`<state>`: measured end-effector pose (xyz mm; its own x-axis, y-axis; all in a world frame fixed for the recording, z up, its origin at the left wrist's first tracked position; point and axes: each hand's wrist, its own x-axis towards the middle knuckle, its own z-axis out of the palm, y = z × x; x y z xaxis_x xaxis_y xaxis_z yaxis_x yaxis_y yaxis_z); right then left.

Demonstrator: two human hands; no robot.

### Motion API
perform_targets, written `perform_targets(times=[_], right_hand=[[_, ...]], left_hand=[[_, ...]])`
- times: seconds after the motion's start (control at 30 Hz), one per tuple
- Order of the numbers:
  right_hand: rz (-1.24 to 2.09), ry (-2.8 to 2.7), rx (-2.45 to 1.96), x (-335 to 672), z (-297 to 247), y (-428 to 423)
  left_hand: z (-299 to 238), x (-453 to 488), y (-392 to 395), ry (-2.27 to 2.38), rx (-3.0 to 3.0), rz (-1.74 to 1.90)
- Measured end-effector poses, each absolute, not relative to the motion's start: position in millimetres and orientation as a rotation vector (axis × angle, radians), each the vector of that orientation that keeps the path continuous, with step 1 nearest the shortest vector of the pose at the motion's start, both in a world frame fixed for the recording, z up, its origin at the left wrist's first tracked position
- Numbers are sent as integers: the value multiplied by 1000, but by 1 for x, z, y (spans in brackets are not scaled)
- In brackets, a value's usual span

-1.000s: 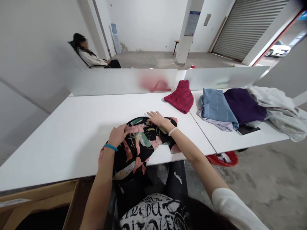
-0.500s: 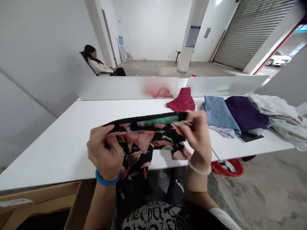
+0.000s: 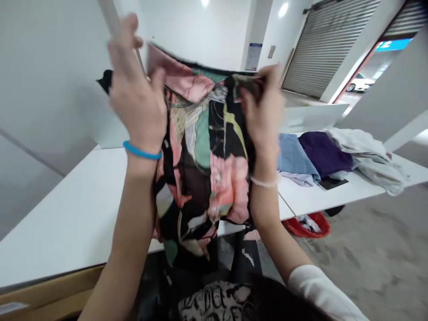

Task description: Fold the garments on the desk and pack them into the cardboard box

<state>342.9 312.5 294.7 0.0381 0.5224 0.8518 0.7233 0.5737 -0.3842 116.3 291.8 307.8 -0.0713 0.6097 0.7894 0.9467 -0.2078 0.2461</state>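
Note:
A floral-print garment (image 3: 197, 165) in black, pink and green hangs in front of me, its upper edge raised and its lower part dangling over the table's front edge. At its upper right corner my right hand (image 3: 264, 102) is closed on the fabric. My left hand (image 3: 137, 89), with a blue wristband (image 3: 142, 150), is beside the upper left corner. Its fingers are stretched upward and the thumb stands apart, somewhat blurred. A small shiny tag or label (image 3: 219, 92) shows near the garment's upper edge.
On the white table (image 3: 80, 200), a blue garment (image 3: 296, 154), a purple garment (image 3: 324, 149) and pale clothes (image 3: 364, 142) lie to the right. A red basket (image 3: 323, 223) holding cloth stands on the floor. A cardboard box (image 3: 50, 294) is at lower left.
Both hands have risen, and the garment has swung up from low over the table to hang upright. My left hand's fingers have gone from closed on the fabric to spread. The view has tilted and shifted.

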Motion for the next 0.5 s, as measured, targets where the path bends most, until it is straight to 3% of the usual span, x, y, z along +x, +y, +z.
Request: perform_targets(times=[0.13, 0.27, 0.37, 0.5], right_hand=[[-199, -1936, -1383, 301, 231, 392], [141, -2359, -1421, 268, 112, 413], [386, -2481, -1672, 252, 38, 410], [231, -2531, -1681, 245, -12, 414]], left_hand=[[272, 100, 307, -1706, -1794, -901], [183, 94, 261, -2053, -1972, -688], [107, 108, 213, -2242, -2449, -295], [30, 119, 167, -2390, -2544, -124]])
